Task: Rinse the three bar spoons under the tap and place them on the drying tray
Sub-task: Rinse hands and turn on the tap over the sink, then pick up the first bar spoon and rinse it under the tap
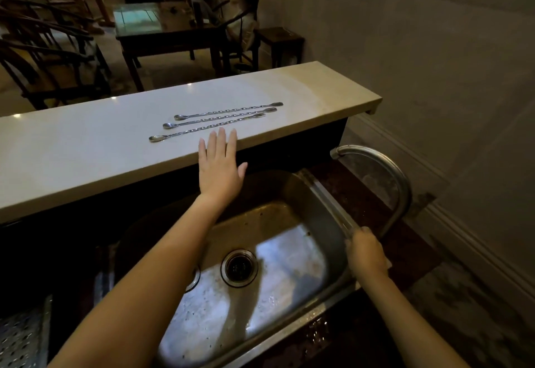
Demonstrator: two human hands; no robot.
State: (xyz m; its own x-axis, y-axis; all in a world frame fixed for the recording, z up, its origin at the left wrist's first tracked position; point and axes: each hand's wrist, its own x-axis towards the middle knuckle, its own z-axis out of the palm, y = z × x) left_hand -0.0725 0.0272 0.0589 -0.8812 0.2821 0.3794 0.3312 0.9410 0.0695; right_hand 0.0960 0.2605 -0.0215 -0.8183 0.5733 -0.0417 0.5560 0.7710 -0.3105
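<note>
From the head camera, we see three spoons [215, 120] lying side by side on the pale counter [86, 150], just beyond our left hand [221, 169], which is open and flat with fingertips at the nearest one. Their long axes run left to right, bowls left, forked ends right. Our right hand [366, 253], farther off, is closed on the tap [388, 176] base beside the sink [289, 194]. The perforated tray [20, 338] sits lower left.

three bar spoons [220, 120] on counter [86, 150], sink [289, 252] before it
</note>
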